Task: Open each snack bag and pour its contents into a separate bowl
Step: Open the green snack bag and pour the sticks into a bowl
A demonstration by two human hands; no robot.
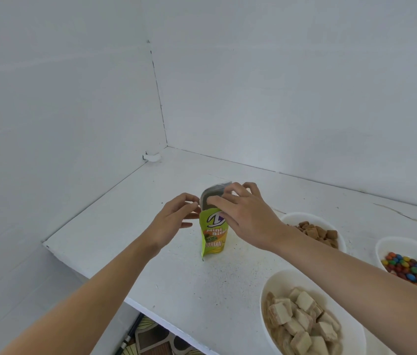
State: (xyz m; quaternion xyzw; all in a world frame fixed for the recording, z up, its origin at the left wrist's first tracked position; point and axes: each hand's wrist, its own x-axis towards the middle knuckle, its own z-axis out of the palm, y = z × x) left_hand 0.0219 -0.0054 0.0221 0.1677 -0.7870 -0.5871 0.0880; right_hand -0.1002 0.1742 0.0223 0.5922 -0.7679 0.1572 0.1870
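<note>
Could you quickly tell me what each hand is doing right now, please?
Left hand: beside the durian Mini Bites bag; grip cannot be told.
Right hand: pinches the bag's open top.

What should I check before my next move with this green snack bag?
1. Top of the green bag open: ok, silver lining shows.
2. Bag upright on the table: ok.
3. Right hand holds bag's top: ok.
4. Left hand gripping bag: cannot tell.
5. Empty bowl in view: not ok; brown-piece bowl, candy bowl and wafer bowl all hold snacks.
6. Snacks left inside bag: cannot tell.
</note>
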